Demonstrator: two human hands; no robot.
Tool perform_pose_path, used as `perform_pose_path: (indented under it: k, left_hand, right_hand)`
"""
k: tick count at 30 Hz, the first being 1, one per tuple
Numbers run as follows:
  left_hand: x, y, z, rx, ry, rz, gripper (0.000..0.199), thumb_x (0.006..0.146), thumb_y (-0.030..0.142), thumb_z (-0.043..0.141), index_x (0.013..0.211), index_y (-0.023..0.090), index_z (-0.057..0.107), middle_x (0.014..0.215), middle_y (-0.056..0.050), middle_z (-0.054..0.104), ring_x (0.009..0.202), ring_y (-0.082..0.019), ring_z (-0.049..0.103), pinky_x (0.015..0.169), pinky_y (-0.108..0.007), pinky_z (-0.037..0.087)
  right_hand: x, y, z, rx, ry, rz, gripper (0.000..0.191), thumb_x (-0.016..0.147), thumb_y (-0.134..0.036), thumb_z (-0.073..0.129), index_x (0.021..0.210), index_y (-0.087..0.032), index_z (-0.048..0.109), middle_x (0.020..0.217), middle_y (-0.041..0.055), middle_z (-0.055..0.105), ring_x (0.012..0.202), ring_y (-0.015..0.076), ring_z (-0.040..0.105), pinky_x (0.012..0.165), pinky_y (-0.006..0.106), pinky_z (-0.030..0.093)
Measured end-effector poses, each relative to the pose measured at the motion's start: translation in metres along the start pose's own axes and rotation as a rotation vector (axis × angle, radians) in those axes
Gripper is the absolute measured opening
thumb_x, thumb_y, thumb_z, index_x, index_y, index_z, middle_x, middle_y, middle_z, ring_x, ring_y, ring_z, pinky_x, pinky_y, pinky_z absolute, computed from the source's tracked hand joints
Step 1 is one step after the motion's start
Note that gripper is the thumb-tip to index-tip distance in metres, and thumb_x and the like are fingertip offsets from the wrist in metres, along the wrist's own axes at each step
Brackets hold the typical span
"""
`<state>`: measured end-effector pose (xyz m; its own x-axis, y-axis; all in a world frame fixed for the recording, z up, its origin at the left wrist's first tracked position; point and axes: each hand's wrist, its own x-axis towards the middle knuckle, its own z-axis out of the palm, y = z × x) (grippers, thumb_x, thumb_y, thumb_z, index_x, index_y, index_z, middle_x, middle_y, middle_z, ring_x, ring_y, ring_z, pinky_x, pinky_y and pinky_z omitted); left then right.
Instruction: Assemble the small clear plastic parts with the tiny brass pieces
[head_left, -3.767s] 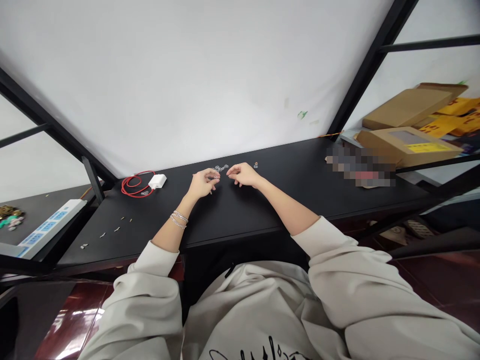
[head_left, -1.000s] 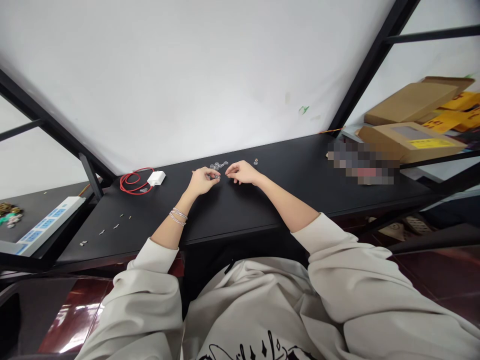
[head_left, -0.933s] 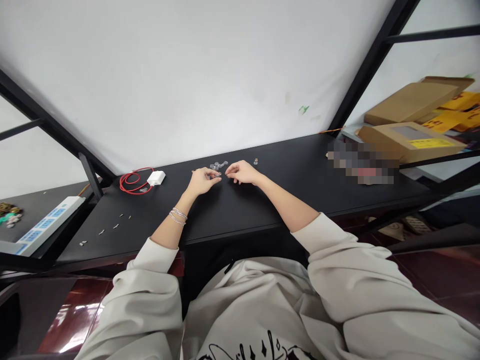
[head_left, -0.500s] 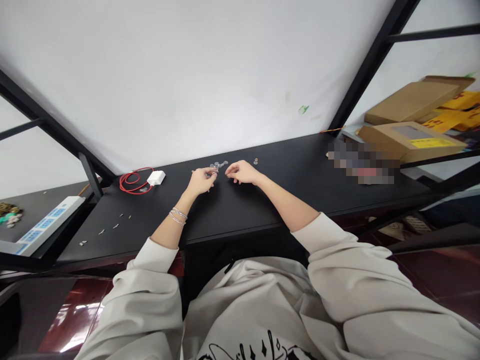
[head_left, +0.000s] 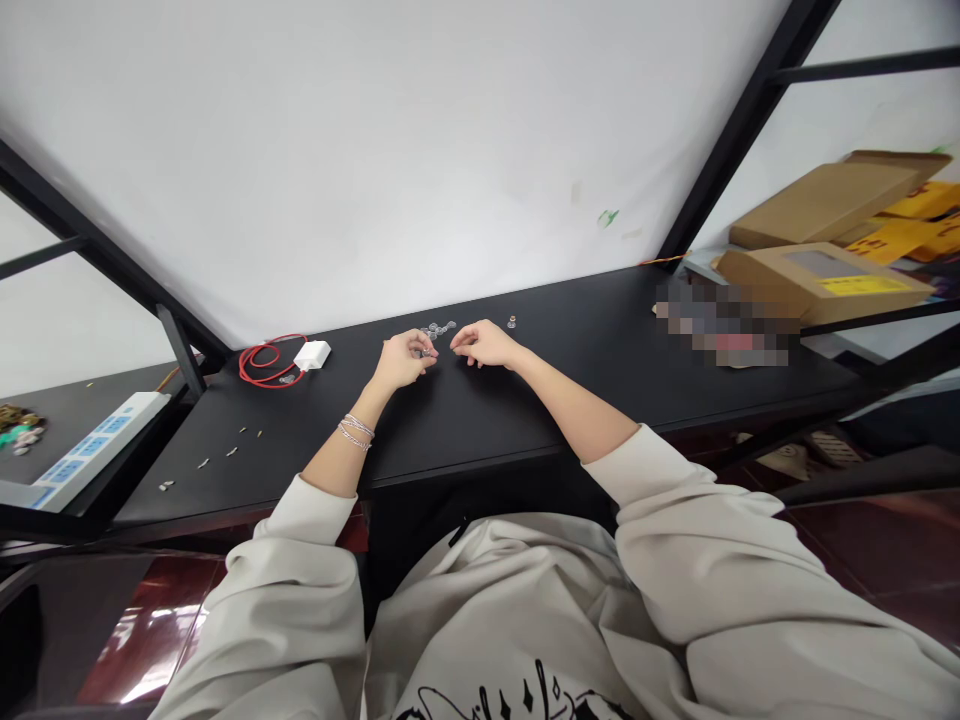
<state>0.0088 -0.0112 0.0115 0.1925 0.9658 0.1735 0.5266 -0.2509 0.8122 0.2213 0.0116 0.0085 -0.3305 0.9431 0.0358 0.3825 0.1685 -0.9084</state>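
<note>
My left hand (head_left: 406, 360), with bracelets at the wrist, is closed in a pinch above the black tabletop (head_left: 465, 425). A small clear piece (head_left: 426, 352), like a little plastic suction cup, shows between its thumb and fingers. Just to the right, my right hand (head_left: 486, 344) is also closed, thumb against the fingertips; what it pinches, if anything, is too small to make out. A gap separates the two hands. Behind them lies a cluster of similar clear pieces (head_left: 438, 329). One separate clear piece with a brownish top (head_left: 512, 322) stands beyond my right hand.
At the left lie a red cable (head_left: 247, 372) and a white charger plug (head_left: 313, 355). Several tiny metallic bits (head_left: 202, 464) are scattered near the front left. A white power strip (head_left: 101, 450) is further left. Cardboard boxes (head_left: 825, 280) and a blurred-out item (head_left: 727, 325) occupy the right.
The fingers of my left hand have shifted, and a clear piece now shows more plainly between them. My right hand has hardly moved.
</note>
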Motion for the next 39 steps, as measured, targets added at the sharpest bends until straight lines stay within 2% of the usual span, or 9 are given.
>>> perform_pose_path:
  k: [5, 11, 14, 17, 21, 25, 29, 34, 39]
  left_hand:
    - [-0.0012, 0.0018, 0.0016, 0.072, -0.004, -0.049, 0.033, 0.074, 0.039, 0.084, 0.080, 0.020, 0.059, 0.067, -0.001, 0.071, 0.049, -0.013, 0.059, 0.051, -0.025, 0.047]
    - [0.0002, 0.0040, -0.0001, 0.225, 0.068, 0.053, 0.033, 0.070, 0.047, 0.087, 0.073, 0.019, 0.069, 0.072, -0.002, 0.068, 0.068, -0.015, 0.061, 0.068, -0.028, 0.049]
    - [-0.0003, 0.0049, -0.0011, 0.254, 0.055, 0.046, 0.028, 0.068, 0.042, 0.088, 0.073, 0.020, 0.071, 0.067, 0.000, 0.063, 0.064, -0.015, 0.058, 0.065, -0.027, 0.049]
    - [-0.0015, 0.0050, -0.0003, 0.153, -0.021, -0.014, 0.024, 0.072, 0.038, 0.085, 0.080, 0.020, 0.071, 0.061, 0.002, 0.063, 0.052, -0.013, 0.056, 0.055, -0.026, 0.047]
    - [-0.0021, 0.0056, 0.0034, 0.041, -0.032, -0.065, 0.023, 0.079, 0.036, 0.080, 0.089, 0.018, 0.070, 0.068, -0.002, 0.069, 0.051, -0.014, 0.060, 0.046, -0.025, 0.047]
    - [-0.0009, 0.0054, 0.0055, -0.002, -0.003, -0.083, 0.019, 0.087, 0.035, 0.071, 0.090, 0.016, 0.067, 0.075, -0.006, 0.072, 0.050, -0.014, 0.060, 0.043, -0.025, 0.046]
    - [0.0002, 0.0030, 0.0035, 0.098, -0.002, -0.022, 0.029, 0.092, 0.044, 0.064, 0.081, 0.017, 0.068, 0.063, -0.002, 0.066, 0.046, -0.012, 0.054, 0.048, -0.025, 0.044]
    - [0.0000, 0.0021, 0.0011, 0.210, 0.053, 0.035, 0.037, 0.081, 0.052, 0.075, 0.070, 0.018, 0.068, 0.057, 0.000, 0.062, 0.054, -0.013, 0.055, 0.056, -0.026, 0.045]
    - [-0.0002, 0.0029, 0.0014, 0.087, 0.003, -0.020, 0.024, 0.073, 0.034, 0.082, 0.087, 0.018, 0.070, 0.072, -0.001, 0.070, 0.051, -0.012, 0.058, 0.048, -0.024, 0.046]
  right_hand:
    - [0.0002, 0.0007, -0.0001, -0.004, 0.000, -0.002, 0.007, 0.085, -0.005, 0.076, 0.089, -0.011, 0.077, 0.084, 0.0092, 0.079, 0.050, 0.0084, 0.062, 0.042, 0.016, 0.049]
    - [-0.0005, -0.0008, -0.0002, 0.001, -0.004, 0.001, 0.009, 0.086, -0.002, 0.073, 0.089, -0.010, 0.076, 0.082, 0.0089, 0.078, 0.050, 0.0086, 0.062, 0.041, 0.016, 0.048]
    - [-0.0010, -0.0015, -0.0004, -0.001, -0.007, 0.006, 0.009, 0.086, -0.003, 0.074, 0.088, -0.011, 0.077, 0.081, 0.0085, 0.078, 0.049, 0.0082, 0.061, 0.041, 0.016, 0.049]
    - [-0.0012, -0.0015, -0.0004, -0.006, -0.006, 0.008, 0.008, 0.086, -0.004, 0.074, 0.088, -0.011, 0.077, 0.083, 0.0089, 0.079, 0.049, 0.0082, 0.061, 0.042, 0.016, 0.049]
    - [-0.0004, -0.0005, -0.0002, -0.009, -0.006, 0.007, 0.007, 0.084, -0.005, 0.078, 0.088, -0.011, 0.076, 0.087, 0.0097, 0.079, 0.049, 0.0081, 0.062, 0.042, 0.016, 0.049]
    - [0.0000, -0.0002, -0.0001, -0.004, -0.009, 0.003, 0.008, 0.085, -0.004, 0.077, 0.087, -0.011, 0.076, 0.088, 0.0097, 0.079, 0.049, 0.0080, 0.062, 0.041, 0.016, 0.049]
    - [-0.0007, -0.0010, -0.0003, -0.018, -0.009, 0.002, 0.008, 0.085, -0.003, 0.075, 0.088, -0.011, 0.076, 0.088, 0.0096, 0.079, 0.049, 0.0073, 0.061, 0.041, 0.015, 0.048]
    - [-0.0014, -0.0015, -0.0009, -0.016, -0.011, -0.002, 0.006, 0.083, -0.007, 0.080, 0.087, -0.012, 0.077, 0.084, 0.0094, 0.079, 0.050, 0.0090, 0.063, 0.043, 0.017, 0.050]
    - [-0.0010, -0.0008, -0.0007, -0.017, -0.012, 0.000, 0.006, 0.083, -0.009, 0.081, 0.088, -0.011, 0.077, 0.084, 0.0097, 0.078, 0.050, 0.0081, 0.062, 0.043, 0.016, 0.050]
